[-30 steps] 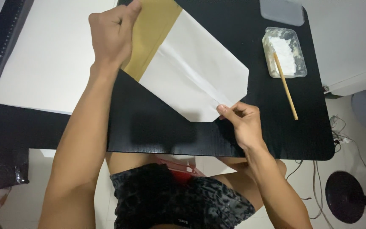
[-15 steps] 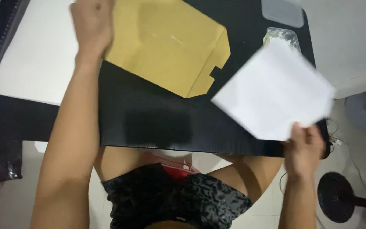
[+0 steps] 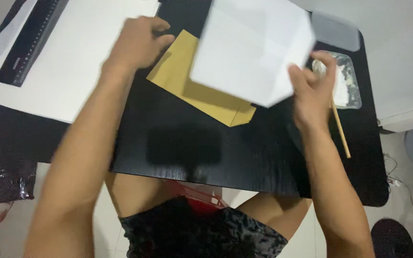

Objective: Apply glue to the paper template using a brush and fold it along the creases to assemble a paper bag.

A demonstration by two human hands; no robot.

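Across most of the view: a black worktop [image 3: 264,157], with a large white board [image 3: 82,62] overlapping its far left part and a black ruler [image 3: 32,40] lying slantwise on that board.

Held up above the worktop's far middle: a creased white sheet [image 3: 249,48], blurred, raised clear of the surface and covering part of a brown envelope [image 3: 187,81] that lies flat beneath it.

Gripped at its right edge by the right hand [image 3: 311,91], fingers [image 3: 328,62] closed round the paper's margin.

Over at the envelope's far left corner: the left hand [image 3: 137,40], fingers [image 3: 161,38] curled downward, at or just beside the brown edge. Too blurred to tell whether pinching it or only pressing.

Judged from this: white sheet parted from brown envelope and carried in the air, envelope kept in place. Any setting down would call for a steady hold on that floppy edge and clearance from the tray behind the right hand.

Near the right rim: a shallow clear tray [image 3: 352,88] holding lumpy white paste or powder. A thin wooden stick [image 3: 341,131] runs from the tray toward the near side. A translucent lid [image 3: 335,31] lies just beyond the tray, nothing on it.
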